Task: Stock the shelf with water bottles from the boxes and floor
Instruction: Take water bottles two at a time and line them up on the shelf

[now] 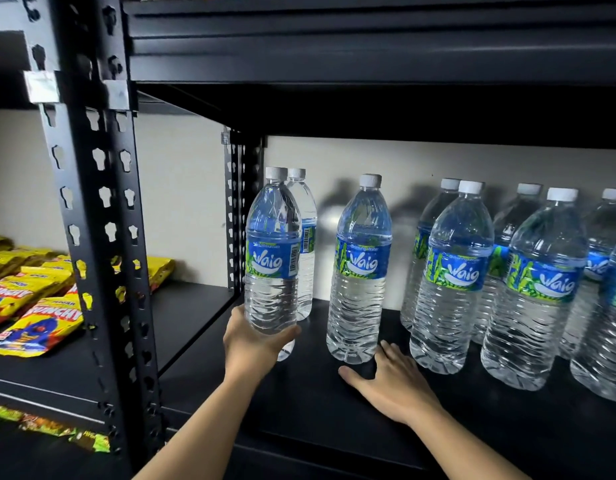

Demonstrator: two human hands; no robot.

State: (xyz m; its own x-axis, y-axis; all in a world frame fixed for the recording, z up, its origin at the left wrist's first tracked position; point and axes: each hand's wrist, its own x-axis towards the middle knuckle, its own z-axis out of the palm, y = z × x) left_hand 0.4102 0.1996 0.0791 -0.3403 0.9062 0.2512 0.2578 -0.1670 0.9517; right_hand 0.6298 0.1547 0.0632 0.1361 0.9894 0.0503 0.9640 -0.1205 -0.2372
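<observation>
Two bare hands are in view at the black metal shelf (pixel 317 420). The left hand (pixel 256 344) grips the lower body of a clear plastic water bottle with a white screw cap and a blue-and-green label (pixel 272 258), fingers wrapped round it. This held bottle is upright at the left end of the shelf. Whether its base touches the shelf board cannot be determined.

A rear bottle (pixel 305 237) of the same kind stands directly behind it, near the pale back wall (pixel 403 161).

The right hand (pixel 393 386) lies palm down on the shelf board with fingers straight and slightly spread, holding nothing. Its fingertips sit just beside the base of a middle bottle (pixel 360 271), identical in make, which stands upright and alone.

The hands are apart, each on its own side of that middle bottle.

To the right, a group of like bottles (pixel 538 292) stands in front and back rows, running out of frame.

A perforated black steel upright (pixel 92 209) marks the left edge of the bay. Beyond it, yellow foil snack packets (pixel 33 306) lie flat on the neighbouring shelf.
</observation>
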